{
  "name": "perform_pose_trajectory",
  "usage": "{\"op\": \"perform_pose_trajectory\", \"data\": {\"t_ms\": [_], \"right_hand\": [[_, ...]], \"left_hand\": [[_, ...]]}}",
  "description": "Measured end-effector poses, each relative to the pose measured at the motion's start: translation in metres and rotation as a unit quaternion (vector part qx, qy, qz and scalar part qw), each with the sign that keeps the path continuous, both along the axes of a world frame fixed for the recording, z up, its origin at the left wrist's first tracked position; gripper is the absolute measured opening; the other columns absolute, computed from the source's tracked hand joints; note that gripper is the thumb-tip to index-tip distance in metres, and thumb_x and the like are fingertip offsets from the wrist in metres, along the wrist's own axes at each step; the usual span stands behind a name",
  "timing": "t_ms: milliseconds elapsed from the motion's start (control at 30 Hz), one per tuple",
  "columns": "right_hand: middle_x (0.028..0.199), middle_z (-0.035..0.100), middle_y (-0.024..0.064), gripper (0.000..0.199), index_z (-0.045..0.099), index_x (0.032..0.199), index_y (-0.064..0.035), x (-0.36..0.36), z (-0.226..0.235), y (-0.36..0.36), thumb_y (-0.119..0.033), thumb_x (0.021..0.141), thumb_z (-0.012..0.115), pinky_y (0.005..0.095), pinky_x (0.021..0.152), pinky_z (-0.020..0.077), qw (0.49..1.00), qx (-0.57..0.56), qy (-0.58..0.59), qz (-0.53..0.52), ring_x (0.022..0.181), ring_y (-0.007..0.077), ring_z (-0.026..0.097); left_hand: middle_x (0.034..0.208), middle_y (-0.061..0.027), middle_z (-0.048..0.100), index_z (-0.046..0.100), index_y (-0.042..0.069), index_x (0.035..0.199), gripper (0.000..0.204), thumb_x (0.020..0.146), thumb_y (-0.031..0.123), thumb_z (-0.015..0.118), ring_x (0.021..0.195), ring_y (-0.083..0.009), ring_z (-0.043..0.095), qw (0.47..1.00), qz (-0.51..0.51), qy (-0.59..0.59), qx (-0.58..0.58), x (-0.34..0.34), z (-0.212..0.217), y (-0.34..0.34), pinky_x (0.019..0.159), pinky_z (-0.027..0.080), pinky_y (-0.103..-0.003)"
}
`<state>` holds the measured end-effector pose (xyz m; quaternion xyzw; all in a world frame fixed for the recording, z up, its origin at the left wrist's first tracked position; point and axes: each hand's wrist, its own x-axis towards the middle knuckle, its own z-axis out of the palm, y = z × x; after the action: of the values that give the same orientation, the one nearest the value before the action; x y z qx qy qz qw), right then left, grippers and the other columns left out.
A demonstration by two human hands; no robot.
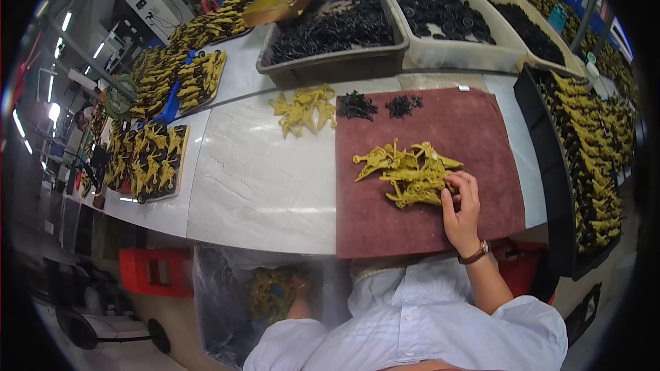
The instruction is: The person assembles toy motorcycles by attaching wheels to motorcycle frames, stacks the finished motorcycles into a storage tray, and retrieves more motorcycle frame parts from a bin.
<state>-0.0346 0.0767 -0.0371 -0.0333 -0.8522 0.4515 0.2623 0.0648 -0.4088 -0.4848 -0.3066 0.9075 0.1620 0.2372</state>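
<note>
My right hand (pixel 463 207), with a watch at the wrist, rests at the right end of a small cluster of yellow moulded plastic parts (pixel 416 177) on the reddish-brown mat (pixel 426 237). Its fingers and thumb curl against the edge of one part. Below the table's front edge, my left hand (pixel 298 287) reaches into a bin lined with clear plastic (pixel 216 295). Yellow parts (pixel 269 294) lie in that bin beside the hand, whose fingers are hidden. More yellow parts (pixel 304 110) sit on the pale tabletop, next to two little heaps of black pieces (pixel 356 104) (pixel 402 106) on the mat.
Along the back stand a grey tub of black pieces (pixel 330 69), a white tub of black wheels (pixel 467 58) and another tub (pixel 533 31). A black tray of yellow-and-black assemblies (pixel 546 137) borders the right; loaded trays (pixel 180 148) line the left. A red stool (pixel 137 271) stands below.
</note>
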Motion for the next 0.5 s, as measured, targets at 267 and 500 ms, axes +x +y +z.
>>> {"op": "perform_pose_trajectory", "data": {"t_ms": [267, 500], "right_hand": [[0.115, 0.050, 0.0153, 0.022, 0.058, 0.108, -0.0004, -0.001, -0.004, 0.002, -0.007, 0.087, 0.056, 0.0283, 0.071, 0.0508, 0.998, -0.041, 0.009, 0.035, 0.099, 0.0245, 0.055], [0.115, 0.050, 0.0152, 0.022, 0.059, 0.109, -0.0010, 0.001, -0.011, 0.010, -0.008, 0.088, 0.057, 0.0285, 0.072, 0.0508, 0.998, -0.052, 0.005, 0.046, 0.101, 0.0241, 0.054]], "left_hand": [[0.123, -0.0167, 0.049, 0.045, 0.013, 0.125, 0.080, 0.058, 0.032, 0.084, 0.117, -0.0317, 0.043, 0.965, 0.128, 0.209, 0.098, 0.042, 0.039, 0.009, 0.102, 0.035, -0.040], [0.132, -0.0213, 0.027, 0.048, 0.016, 0.123, 0.079, 0.054, 0.013, 0.086, 0.116, -0.0357, 0.042, 0.930, 0.301, 0.184, 0.106, 0.064, 0.117, 0.039, 0.098, 0.042, -0.038]]}}
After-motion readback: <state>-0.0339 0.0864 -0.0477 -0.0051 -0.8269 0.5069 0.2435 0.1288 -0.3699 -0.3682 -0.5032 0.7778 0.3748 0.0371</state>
